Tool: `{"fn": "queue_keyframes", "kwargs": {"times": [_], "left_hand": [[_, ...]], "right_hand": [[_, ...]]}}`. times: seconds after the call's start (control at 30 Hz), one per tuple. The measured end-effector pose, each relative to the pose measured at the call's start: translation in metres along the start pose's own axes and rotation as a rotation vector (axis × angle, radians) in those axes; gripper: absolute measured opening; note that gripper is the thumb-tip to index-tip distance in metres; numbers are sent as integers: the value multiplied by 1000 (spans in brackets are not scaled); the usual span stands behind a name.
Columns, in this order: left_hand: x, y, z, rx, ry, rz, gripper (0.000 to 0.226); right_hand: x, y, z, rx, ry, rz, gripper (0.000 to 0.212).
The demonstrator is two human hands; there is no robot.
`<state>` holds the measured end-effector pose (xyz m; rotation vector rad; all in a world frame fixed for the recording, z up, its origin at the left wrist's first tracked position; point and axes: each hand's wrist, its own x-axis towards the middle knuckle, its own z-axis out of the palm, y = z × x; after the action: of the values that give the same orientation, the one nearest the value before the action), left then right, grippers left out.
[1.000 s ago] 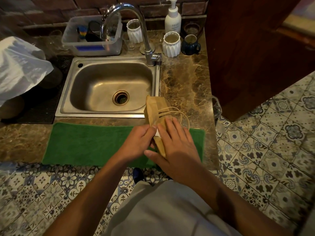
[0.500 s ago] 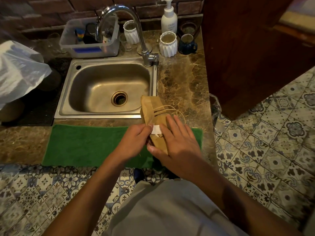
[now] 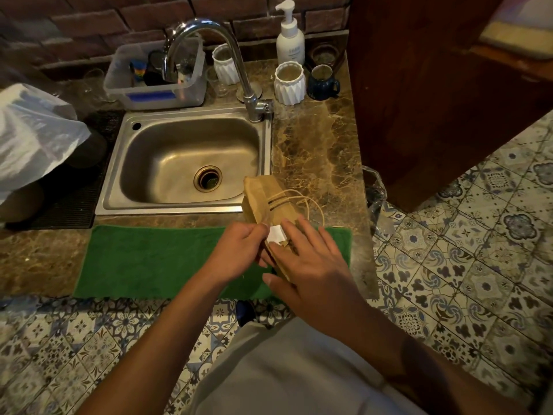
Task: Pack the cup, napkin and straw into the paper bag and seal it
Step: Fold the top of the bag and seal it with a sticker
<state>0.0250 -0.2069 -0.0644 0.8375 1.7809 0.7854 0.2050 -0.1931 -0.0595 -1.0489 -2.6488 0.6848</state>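
Note:
A brown paper bag [image 3: 266, 199] with twine handles lies on its side on the counter, partly over the green mat [image 3: 149, 259], its folded mouth toward me. A small white sticker [image 3: 276, 234] sits on the fold. My left hand [image 3: 236, 250] pinches the sticker's left edge against the bag. My right hand [image 3: 311, 262] lies flat along the bag's right side, thumb under it, fingers pressing the fold. The cup, napkin and straw are not visible.
A steel sink [image 3: 185, 163] with a tall tap [image 3: 209, 55] lies behind the mat. White cups [image 3: 289, 82], a blue mug [image 3: 323, 82], a soap pump [image 3: 289, 37] and a plastic tub [image 3: 155, 76] stand at the back. A white plastic bag [image 3: 33, 136] lies at the left. A wooden cabinet [image 3: 434, 85] stands at the right.
The white sticker, hidden a second ago, now shows between my fingers on the bag's fold. Both hands stayed on the bag with small finger shifts.

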Motion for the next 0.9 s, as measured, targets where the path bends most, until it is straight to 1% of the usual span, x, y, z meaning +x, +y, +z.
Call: {"fn": "queue_keyframes", "kwargs": {"times": [0.07, 0.1, 0.17, 0.2, 0.27, 0.33, 0.4, 0.47, 0.53, 0.67, 0.73, 0.77, 0.83, 0.87, 0.9], "left_hand": [[-3, 5, 0, -12, 6, -11, 46], [-5, 8, 0, -18, 4, -19, 45], [-6, 14, 2, -31, -3, -25, 44], [-5, 17, 4, -31, 2, -18, 45], [-4, 23, 8, -16, 17, -7, 45], [-4, 32, 12, -13, 19, -5, 44], [-4, 42, 13, -13, 25, -2, 44], [-2, 49, 13, -2, 49, 2, 43], [1, 53, 14, 3, 67, 12, 42], [4, 58, 14, 42, 62, 46, 44], [4, 56, 10, 58, 52, 100, 45], [4, 54, 8, 91, 66, 156, 45], [1, 50, 3, 196, 135, 286, 44], [-1, 49, 0, 200, 155, 299, 44], [-2, 48, -3, 153, 141, 266, 46]], "right_hand": [[0, 4, -5, 51, 115, 7, 46], [1, 5, -8, 47, 120, 40, 50], [5, 4, -14, -3, 11, 121, 62], [7, 4, -16, -28, -39, 148, 62], [12, 7, -22, -61, -62, 170, 50], [16, 8, -32, -74, -37, 182, 38], [19, 9, -39, -79, -5, 188, 31], [23, 10, -43, -109, 22, 175, 29], [27, 12, -47, -139, 22, 164, 31], [33, 16, -49, -156, 27, 131, 33], [33, 19, -49, -113, 77, 120, 28], [32, 21, -50, -87, 103, 122, 26], [34, 26, -51, -49, 138, 136, 25], [36, 28, -51, -38, 150, 153, 25], [37, 30, -50, -33, 160, 168, 25]]}}
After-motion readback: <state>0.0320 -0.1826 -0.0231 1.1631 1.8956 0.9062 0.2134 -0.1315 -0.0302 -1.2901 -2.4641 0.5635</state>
